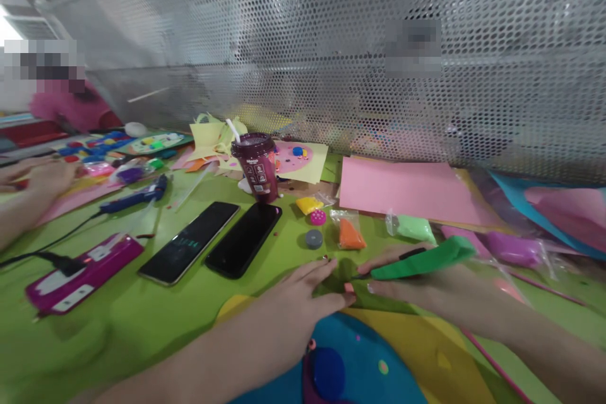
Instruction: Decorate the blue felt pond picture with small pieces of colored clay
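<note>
My left hand (303, 297) is low over the table, fingers stretched and spread apart. A small salmon-coloured piece (349, 288) lies at its thumb tip. My right hand (426, 287) is closed around a green-handled tool (423, 260) with a thin dark tip pointing left, near that piece; its exact kind is unclear. Below my hands lies a blue round sheet (364, 347) bearing a dark blue disc (330, 372) and small dots, on yellow paper (426, 353). Just beyond my hands are an orange clay packet (350, 235) and a grey round cap (314, 239).
Two phones (189, 243) and a magenta power strip (85, 274) lie left, with a blue glue gun (135, 196). Behind stand a lidded cup (258, 167) and pink paper (402, 186). A perforated metal screen (307, 44) borders the table. Another person's hands (42, 186) are far left.
</note>
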A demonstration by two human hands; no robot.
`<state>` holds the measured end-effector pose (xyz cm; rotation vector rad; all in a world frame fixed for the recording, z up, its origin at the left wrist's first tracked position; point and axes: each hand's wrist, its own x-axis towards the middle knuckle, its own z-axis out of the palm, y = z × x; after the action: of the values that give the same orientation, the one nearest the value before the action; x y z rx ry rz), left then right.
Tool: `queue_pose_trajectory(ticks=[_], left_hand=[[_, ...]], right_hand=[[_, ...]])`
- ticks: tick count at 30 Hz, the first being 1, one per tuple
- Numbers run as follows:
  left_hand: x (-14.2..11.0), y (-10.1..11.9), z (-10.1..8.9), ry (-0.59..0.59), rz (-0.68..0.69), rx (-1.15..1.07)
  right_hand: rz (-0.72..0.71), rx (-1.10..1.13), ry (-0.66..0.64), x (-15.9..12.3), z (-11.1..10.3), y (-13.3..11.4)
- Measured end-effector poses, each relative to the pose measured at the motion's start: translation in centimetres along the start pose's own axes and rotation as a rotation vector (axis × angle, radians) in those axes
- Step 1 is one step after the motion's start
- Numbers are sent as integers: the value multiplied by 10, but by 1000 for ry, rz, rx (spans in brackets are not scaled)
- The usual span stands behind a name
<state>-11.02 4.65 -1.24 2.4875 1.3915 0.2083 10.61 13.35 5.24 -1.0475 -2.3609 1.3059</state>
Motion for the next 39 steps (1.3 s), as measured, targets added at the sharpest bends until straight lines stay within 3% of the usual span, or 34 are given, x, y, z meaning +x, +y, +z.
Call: queue_pose_trajectory(ticks=[7,21,26,39], left_hand=[[-2,4,-4,19,-17,-21],[-4,1,0,30,8,31],[-3,1,-1,9,1,12],[-4,3,-3,14,16,43]], right_hand=[[-66,-69,22,-1,0,-2],[10,-37,-15,0,-2,-2],[3,-53,43,0,0,0],[-59,-54,-3,2,-2,1]])
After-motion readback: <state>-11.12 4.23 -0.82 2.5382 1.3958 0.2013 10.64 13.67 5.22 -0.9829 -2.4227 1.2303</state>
